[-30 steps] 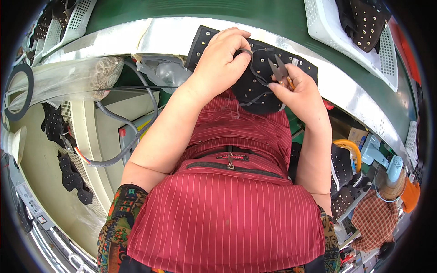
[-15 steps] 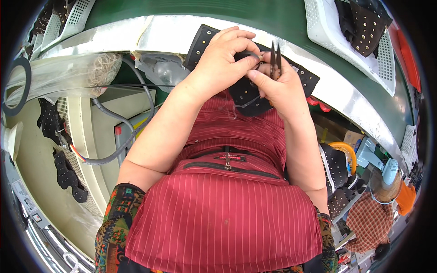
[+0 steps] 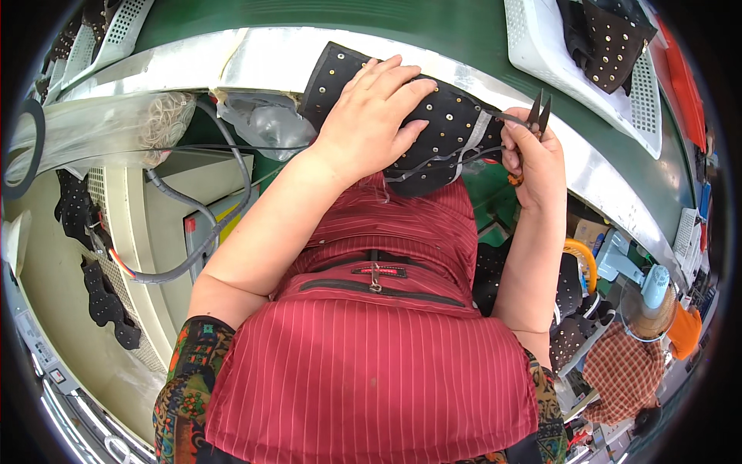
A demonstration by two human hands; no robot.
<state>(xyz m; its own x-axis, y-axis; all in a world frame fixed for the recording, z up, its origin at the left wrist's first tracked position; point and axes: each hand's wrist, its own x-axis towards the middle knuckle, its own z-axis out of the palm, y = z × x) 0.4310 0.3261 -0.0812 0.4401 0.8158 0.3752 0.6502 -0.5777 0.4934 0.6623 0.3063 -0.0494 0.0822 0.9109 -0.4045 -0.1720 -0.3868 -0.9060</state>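
A black studded fabric piece (image 3: pixel 442 116) lies over the metal table edge and hangs toward my lap. My left hand (image 3: pixel 377 116) rests flat on it, fingers spread. To the right, my right hand (image 3: pixel 535 158) is closed on small dark-bladed scissors (image 3: pixel 539 116), the blades pointing up and away. An orange bit shows under its fingers. Between thumb and finger it also pinches a narrow dark strip (image 3: pixel 501 116), pulled out from the piece. A thin grey band (image 3: pixel 474 131) crosses the piece, and a loose narrow strip (image 3: pixel 433 161) trails over its lower part.
A white perforated basket (image 3: pixel 533 35) with studded black pieces stands on the green surface (image 3: pixel 325 15) at far right. Left of the piece hang clear plastic bags (image 3: pixel 270 120) and grey cables (image 3: pixel 197 203). A blue fan (image 3: pixel 618 259) stands below right.
My right hand has moved right, away from my left, drawing the narrow strip outward with the scissors still held. My left hand has opened and flattened on the studded piece.
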